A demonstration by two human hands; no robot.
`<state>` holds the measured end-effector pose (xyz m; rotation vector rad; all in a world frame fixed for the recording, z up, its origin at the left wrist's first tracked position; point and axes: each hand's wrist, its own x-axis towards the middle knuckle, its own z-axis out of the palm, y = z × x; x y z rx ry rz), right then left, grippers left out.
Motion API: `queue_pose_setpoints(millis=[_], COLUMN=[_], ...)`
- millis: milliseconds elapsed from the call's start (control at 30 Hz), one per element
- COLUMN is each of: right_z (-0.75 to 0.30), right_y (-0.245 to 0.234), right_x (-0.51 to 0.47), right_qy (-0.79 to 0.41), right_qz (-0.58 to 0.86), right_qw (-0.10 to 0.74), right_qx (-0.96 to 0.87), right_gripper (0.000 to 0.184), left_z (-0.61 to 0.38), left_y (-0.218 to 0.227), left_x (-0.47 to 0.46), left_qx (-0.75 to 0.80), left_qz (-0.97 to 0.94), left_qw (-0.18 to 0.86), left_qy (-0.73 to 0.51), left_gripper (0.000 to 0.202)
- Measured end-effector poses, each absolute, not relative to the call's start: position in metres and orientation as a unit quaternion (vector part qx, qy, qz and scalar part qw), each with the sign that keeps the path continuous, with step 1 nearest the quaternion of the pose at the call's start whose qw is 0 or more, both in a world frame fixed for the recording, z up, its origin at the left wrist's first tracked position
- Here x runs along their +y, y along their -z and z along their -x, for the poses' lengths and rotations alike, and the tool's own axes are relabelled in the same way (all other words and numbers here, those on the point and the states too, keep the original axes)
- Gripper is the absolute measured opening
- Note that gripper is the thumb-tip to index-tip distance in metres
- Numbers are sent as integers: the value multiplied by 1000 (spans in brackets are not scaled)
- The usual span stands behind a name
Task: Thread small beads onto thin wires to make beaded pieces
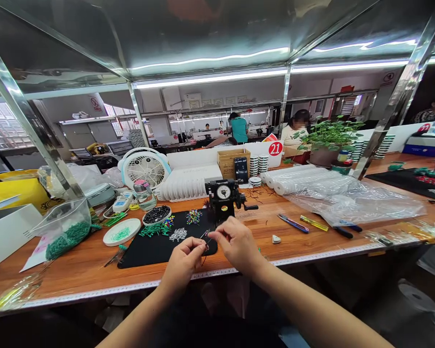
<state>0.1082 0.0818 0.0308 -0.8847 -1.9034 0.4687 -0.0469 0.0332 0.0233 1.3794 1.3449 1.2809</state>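
Note:
Over the right front part of a black mat (139, 256), my two hands meet close together. The fingertips of my left hand (183, 263) pinch something small, with a thin dark strand hanging below. My right hand (241, 246) is also pinched, just right of the left; a thin line shows near its fingertips, too fine to name. Lying on the mat are small silver pieces (178, 235), green tube-like pieces (152, 230) and a heap of multicoloured beads (194, 217). Right behind my hands stands a black hand-cranked machine (224, 205) with a round dial.
Left are a dish of black pieces (157, 215), a white plate (110, 239) with green bits and a bag of green pieces (68, 240). Right lie snips (293, 223), a yellow-handled tool (313, 222) and plastic rolls (293, 179). A measuring tape (311, 257) lines the table edge.

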Motion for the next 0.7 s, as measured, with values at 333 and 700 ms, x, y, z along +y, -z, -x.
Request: queue_pose_setpoints(millis=[333,700], right_z=[-96,-107], right_y=[5,-15], right_x=[58,76], right_qy=[-343,-30], right_qz=[357,194], right_qw=[443,422], right_qx=[-747,-885], right_gripper=[7,26], left_z=[40,58], left_y=[-25,-30], left_x=[32,27], left_qx=[469,466], left_qz=[-426,-804], left_qw=[531,57], left_qy=[-563,-366], left_gripper=[13,15])
